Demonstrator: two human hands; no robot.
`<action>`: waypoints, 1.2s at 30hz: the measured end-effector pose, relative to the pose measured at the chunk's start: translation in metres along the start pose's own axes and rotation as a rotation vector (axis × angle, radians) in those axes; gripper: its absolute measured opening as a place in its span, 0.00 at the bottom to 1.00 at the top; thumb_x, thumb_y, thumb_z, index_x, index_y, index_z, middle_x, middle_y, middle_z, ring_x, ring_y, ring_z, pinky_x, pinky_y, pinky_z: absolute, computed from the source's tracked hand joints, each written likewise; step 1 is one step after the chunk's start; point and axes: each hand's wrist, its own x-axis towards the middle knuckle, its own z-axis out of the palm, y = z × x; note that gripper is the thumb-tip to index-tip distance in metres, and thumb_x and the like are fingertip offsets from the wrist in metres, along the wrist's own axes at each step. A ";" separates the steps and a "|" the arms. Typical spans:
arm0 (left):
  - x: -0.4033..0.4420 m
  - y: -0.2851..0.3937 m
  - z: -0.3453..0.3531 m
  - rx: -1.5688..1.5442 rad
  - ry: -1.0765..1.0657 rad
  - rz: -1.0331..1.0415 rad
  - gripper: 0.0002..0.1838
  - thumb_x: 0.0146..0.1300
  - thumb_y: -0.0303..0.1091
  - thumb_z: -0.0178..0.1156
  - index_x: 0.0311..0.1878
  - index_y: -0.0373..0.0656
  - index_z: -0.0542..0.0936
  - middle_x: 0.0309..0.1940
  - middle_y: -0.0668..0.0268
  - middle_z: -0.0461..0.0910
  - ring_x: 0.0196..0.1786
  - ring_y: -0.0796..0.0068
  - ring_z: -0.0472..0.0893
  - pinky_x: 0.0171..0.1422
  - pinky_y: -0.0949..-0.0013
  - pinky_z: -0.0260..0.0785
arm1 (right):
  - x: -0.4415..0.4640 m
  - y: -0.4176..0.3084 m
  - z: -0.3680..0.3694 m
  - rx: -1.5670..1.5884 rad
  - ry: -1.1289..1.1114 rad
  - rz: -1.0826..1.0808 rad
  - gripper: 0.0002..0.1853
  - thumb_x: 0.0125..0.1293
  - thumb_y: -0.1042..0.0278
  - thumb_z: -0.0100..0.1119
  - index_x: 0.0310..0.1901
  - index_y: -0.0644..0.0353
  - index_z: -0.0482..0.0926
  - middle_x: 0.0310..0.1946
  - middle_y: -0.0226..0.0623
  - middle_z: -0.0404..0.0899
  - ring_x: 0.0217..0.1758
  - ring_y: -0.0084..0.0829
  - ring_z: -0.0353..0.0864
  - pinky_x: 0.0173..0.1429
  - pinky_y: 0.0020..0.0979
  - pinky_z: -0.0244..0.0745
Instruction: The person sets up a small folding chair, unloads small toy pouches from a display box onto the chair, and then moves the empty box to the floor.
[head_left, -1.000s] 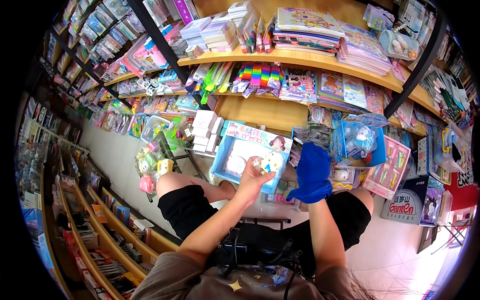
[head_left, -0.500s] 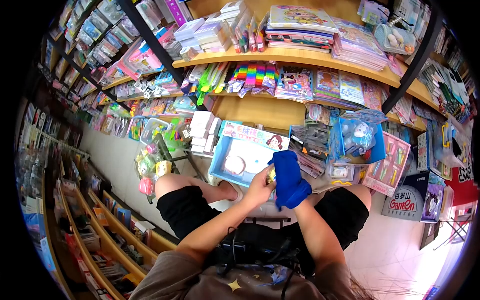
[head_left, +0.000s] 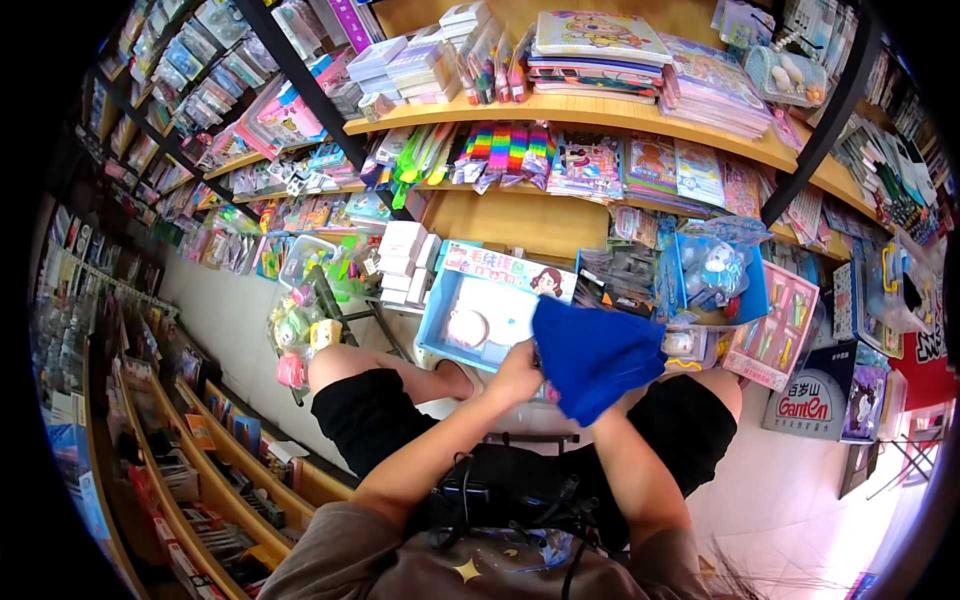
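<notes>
A blue cloth (head_left: 592,358) hangs fanned out over my right hand (head_left: 608,416); only the wrist shows below it, and the fingers are hidden. The cloth is held up in the air above my lap. My left hand (head_left: 518,373) is closed at the cloth's left edge, its fingertips partly covered, and I cannot make out what is in them. Just beyond both hands lies an open light-blue display box (head_left: 450,335) with a printed header and a round pale item (head_left: 467,328) inside.
Shelves (head_left: 600,112) of notebooks and packets rise in front. A blue bin (head_left: 765,285) with wrapped toys and a pink box (head_left: 768,340) stand right, near a Ganten carton (head_left: 805,400). White boxes (head_left: 402,255) sit left of the display box. Wooden racks (head_left: 215,455) run along the left.
The blue cloth, bunched around my right hand before, has spread out wide to the right. The small yellowish thing at my left fingertips is no longer visible. My left hand has shifted slightly.
</notes>
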 end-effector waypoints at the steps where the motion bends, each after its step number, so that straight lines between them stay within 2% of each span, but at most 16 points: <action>1: -0.001 -0.001 -0.002 0.241 -0.034 -0.087 0.16 0.54 0.18 0.56 0.48 0.33 0.76 0.39 0.63 0.82 0.39 0.78 0.78 0.44 0.71 0.71 | -0.008 0.019 0.036 0.130 -0.010 0.062 0.08 0.59 0.66 0.49 0.35 0.58 0.76 0.31 0.44 0.76 0.39 0.45 0.75 0.41 0.38 0.68; 3: -0.006 0.008 -0.001 0.320 -0.023 -0.008 0.17 0.53 0.18 0.56 0.48 0.34 0.76 0.39 0.62 0.81 0.39 0.78 0.78 0.42 0.71 0.71 | -0.010 0.052 0.067 0.121 0.121 -0.014 0.08 0.59 0.66 0.49 0.35 0.58 0.76 0.32 0.45 0.76 0.39 0.46 0.75 0.43 0.39 0.68; 6: -0.013 0.031 0.004 0.321 -0.077 0.063 0.20 0.52 0.17 0.56 0.50 0.37 0.76 0.41 0.63 0.81 0.40 0.79 0.77 0.44 0.73 0.70 | -0.007 0.086 0.059 0.300 0.198 -0.049 0.08 0.59 0.66 0.50 0.36 0.58 0.76 0.33 0.46 0.76 0.40 0.47 0.75 0.45 0.40 0.68; 8: -0.013 0.028 0.003 0.237 -0.137 0.061 0.21 0.53 0.16 0.55 0.52 0.37 0.76 0.44 0.64 0.81 0.42 0.79 0.78 0.45 0.75 0.69 | -0.003 0.109 0.058 0.183 0.222 -0.023 0.08 0.59 0.66 0.50 0.36 0.59 0.76 0.35 0.47 0.76 0.41 0.47 0.75 0.46 0.40 0.68; 9: -0.009 0.022 0.003 0.112 -0.111 0.116 0.23 0.53 0.15 0.57 0.55 0.40 0.75 0.47 0.62 0.80 0.45 0.77 0.78 0.50 0.73 0.70 | -0.001 0.118 0.058 0.110 0.229 0.000 0.09 0.59 0.66 0.50 0.37 0.59 0.76 0.35 0.48 0.76 0.42 0.48 0.74 0.46 0.40 0.67; 12: -0.004 0.024 -0.010 -0.505 -0.081 -0.200 0.26 0.56 0.17 0.59 0.59 0.41 0.72 0.48 0.64 0.79 0.47 0.78 0.78 0.52 0.73 0.70 | 0.007 0.109 0.035 -0.060 0.235 0.050 0.09 0.59 0.66 0.50 0.38 0.59 0.76 0.37 0.49 0.76 0.43 0.48 0.74 0.48 0.41 0.67; 13: -0.003 0.020 -0.016 -0.595 -0.095 -0.218 0.24 0.61 0.21 0.57 0.61 0.40 0.68 0.47 0.63 0.78 0.49 0.75 0.78 0.53 0.70 0.72 | 0.011 0.100 0.026 -0.097 0.241 0.033 0.09 0.59 0.66 0.50 0.38 0.59 0.76 0.37 0.49 0.76 0.44 0.49 0.74 0.49 0.41 0.67; 16: -0.004 0.025 -0.021 -0.938 -0.102 -0.317 0.21 0.64 0.28 0.55 0.61 0.40 0.68 0.50 0.63 0.77 0.49 0.71 0.79 0.53 0.68 0.74 | 0.013 0.065 0.010 -0.163 0.227 -0.013 0.10 0.59 0.66 0.51 0.39 0.60 0.75 0.39 0.51 0.75 0.46 0.50 0.73 0.50 0.41 0.67; 17: -0.002 0.016 -0.023 -0.913 -0.159 -0.287 0.27 0.68 0.41 0.51 0.65 0.38 0.61 0.57 0.59 0.72 0.56 0.65 0.75 0.62 0.59 0.67 | 0.012 0.053 0.011 -0.166 0.216 -0.027 0.10 0.59 0.65 0.51 0.39 0.60 0.75 0.40 0.51 0.75 0.46 0.50 0.73 0.51 0.41 0.67; 20: -0.001 0.015 -0.015 -0.971 -0.133 -0.285 0.25 0.69 0.43 0.49 0.63 0.39 0.63 0.54 0.61 0.73 0.56 0.66 0.74 0.61 0.59 0.68 | 0.004 0.018 0.017 -0.136 0.148 -0.050 0.11 0.59 0.65 0.51 0.40 0.60 0.75 0.41 0.52 0.75 0.48 0.51 0.73 0.53 0.42 0.67; 22: 0.000 0.015 -0.003 -0.787 0.072 -0.320 0.21 0.71 0.45 0.45 0.58 0.41 0.68 0.51 0.65 0.75 0.55 0.71 0.74 0.60 0.64 0.68 | 0.002 0.008 0.030 -0.119 0.077 -0.054 0.11 0.59 0.65 0.51 0.41 0.61 0.75 0.42 0.53 0.75 0.49 0.51 0.73 0.54 0.42 0.67; 26: 0.007 0.007 -0.017 -0.909 0.261 -0.324 0.19 0.72 0.43 0.41 0.57 0.41 0.70 0.50 0.63 0.76 0.54 0.71 0.75 0.58 0.65 0.68 | 0.014 0.009 0.042 -0.244 -0.048 -0.092 0.12 0.59 0.65 0.52 0.42 0.61 0.75 0.44 0.55 0.75 0.51 0.52 0.72 0.56 0.43 0.66; 27: 0.007 0.011 -0.022 -0.940 0.305 -0.315 0.19 0.72 0.43 0.41 0.57 0.40 0.70 0.50 0.63 0.76 0.53 0.71 0.75 0.57 0.66 0.69 | 0.013 0.009 0.051 -0.270 0.036 -0.141 0.14 0.60 0.64 0.52 0.45 0.62 0.75 0.47 0.57 0.74 0.54 0.54 0.71 0.59 0.44 0.65; 31: 0.008 0.014 -0.037 -1.085 0.277 -0.297 0.20 0.73 0.42 0.40 0.57 0.38 0.68 0.49 0.62 0.77 0.50 0.70 0.77 0.57 0.66 0.70 | 0.001 0.022 0.083 -0.055 0.178 0.081 0.26 0.62 0.55 0.54 0.58 0.61 0.70 0.58 0.65 0.64 0.61 0.58 0.64 0.62 0.49 0.61; 34: 0.021 -0.057 -0.072 -1.644 -0.546 -0.005 0.22 0.73 0.42 0.40 0.60 0.36 0.66 0.53 0.57 0.74 0.54 0.64 0.75 0.59 0.63 0.69 | -0.001 0.026 0.073 -0.217 -0.009 0.053 0.26 0.61 0.59 0.56 0.60 0.55 0.69 0.62 0.62 0.60 0.61 0.64 0.61 0.64 0.52 0.56; 36: 0.002 0.024 -0.062 -1.370 0.209 -0.216 0.23 0.72 0.42 0.40 0.63 0.35 0.63 0.58 0.52 0.70 0.60 0.57 0.72 0.61 0.59 0.68 | -0.007 0.039 0.068 -0.318 -0.025 0.145 0.27 0.60 0.60 0.55 0.60 0.61 0.68 0.58 0.60 0.64 0.58 0.57 0.65 0.60 0.47 0.61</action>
